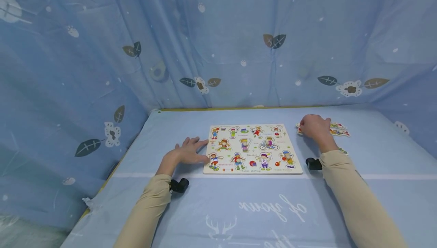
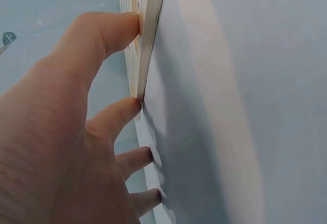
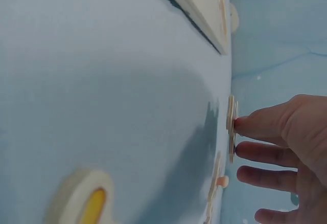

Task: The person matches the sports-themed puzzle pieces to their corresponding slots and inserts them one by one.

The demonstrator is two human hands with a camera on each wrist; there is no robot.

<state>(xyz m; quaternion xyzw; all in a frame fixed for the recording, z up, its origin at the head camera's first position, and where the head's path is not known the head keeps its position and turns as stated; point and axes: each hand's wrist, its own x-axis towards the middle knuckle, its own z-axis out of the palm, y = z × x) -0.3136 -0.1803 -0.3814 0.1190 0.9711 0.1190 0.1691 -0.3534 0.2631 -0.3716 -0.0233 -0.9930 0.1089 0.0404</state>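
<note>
The wooden puzzle board (image 1: 252,149), printed with sports figures, lies flat on the table. My left hand (image 1: 189,151) is at its left edge, fingers spread. In the left wrist view the thumb (image 2: 120,29) and index finger touch the board's edge (image 2: 149,40). Right of the board, my right hand (image 1: 314,126) bends down over loose puzzle pieces (image 1: 338,131). In the right wrist view its thumb and index finger pinch at a thin wooden puzzle piece (image 3: 231,116), which overlaps another. Whether a peg sits between the fingertips is hidden.
Another puzzle piece with a peg (image 3: 223,181) lies beside the hand. A piece with a yellow part (image 3: 92,208) is nearer the wrist. A blue patterned curtain (image 1: 239,51) stands behind the cloth-covered table (image 1: 205,210). Each wrist carries a black camera mount (image 1: 179,185).
</note>
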